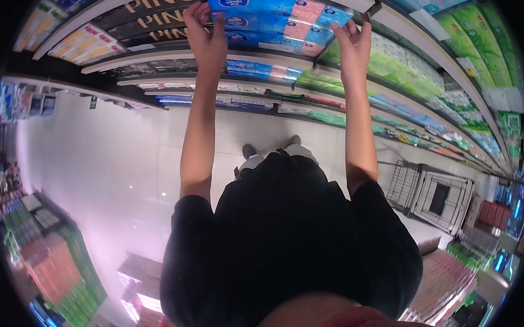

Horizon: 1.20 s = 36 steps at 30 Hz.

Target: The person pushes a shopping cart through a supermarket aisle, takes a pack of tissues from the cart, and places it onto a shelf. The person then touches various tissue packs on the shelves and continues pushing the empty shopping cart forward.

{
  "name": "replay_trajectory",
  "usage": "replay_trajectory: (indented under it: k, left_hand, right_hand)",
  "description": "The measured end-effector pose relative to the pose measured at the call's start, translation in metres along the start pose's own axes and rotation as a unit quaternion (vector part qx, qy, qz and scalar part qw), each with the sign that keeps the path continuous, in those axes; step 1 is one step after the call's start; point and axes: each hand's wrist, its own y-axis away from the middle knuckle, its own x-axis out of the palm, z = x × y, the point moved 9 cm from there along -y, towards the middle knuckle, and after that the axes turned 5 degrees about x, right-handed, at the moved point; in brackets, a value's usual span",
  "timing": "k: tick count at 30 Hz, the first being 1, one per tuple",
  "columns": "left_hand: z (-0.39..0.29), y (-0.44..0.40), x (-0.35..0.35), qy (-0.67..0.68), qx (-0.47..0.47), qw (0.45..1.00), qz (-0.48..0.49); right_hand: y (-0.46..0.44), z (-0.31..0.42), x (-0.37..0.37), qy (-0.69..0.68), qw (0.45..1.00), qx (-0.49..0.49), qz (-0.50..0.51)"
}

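Observation:
A blue Vinda tissue pack (pixel 261 3) with pink panels lies at the top of a stack of similar packs (pixel 250 38) on the shelf. My left hand (pixel 205 34) is at its left end, thumb against the front and fingers curled by the edge. At the opposite end, my right hand (pixel 355 42) has its thumb on the front corner and its fingers around the side. Both arms reach forward, gripping the pack between them. The pack's back is hidden.
Black PINO packs (pixel 165 18) sit left of the stack, green packs (pixel 404 69) to its right. A shelf edge (pixel 402 26) juts out near my right hand. Behind on the right stands a shopping cart (pixel 441 193). Stacked goods (pixel 53 269) are at the lower left.

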Motion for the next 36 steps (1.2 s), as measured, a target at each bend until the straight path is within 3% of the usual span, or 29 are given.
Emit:
replay_trajectory:
  k: [8,18,21,27,36]
  left_hand:
    - [0.005,0.012,-0.002,0.028,-0.068,0.997,-0.024]
    - [-0.007,0.022,-0.001,-0.025,-0.034,0.999,-0.018]
    - [-0.014,0.021,-0.001,-0.030,-0.011,0.999,-0.010]
    - [0.000,0.016,0.000,0.059,-0.096,0.994,0.002]
    - [-0.009,0.005,-0.001,-0.017,-0.107,0.994,0.020]
  right_hand:
    - [0.009,0.007,0.005,0.011,1.000,0.002,-0.014]
    - [0.000,0.009,-0.008,0.058,0.997,0.051,-0.015]
    - [-0.001,0.016,-0.004,0.021,1.000,0.007,-0.002]
    - [-0.005,0.011,-0.007,-0.023,0.999,0.009,0.020]
    - [-0.004,0.012,-0.002,-0.056,0.996,0.007,0.062]
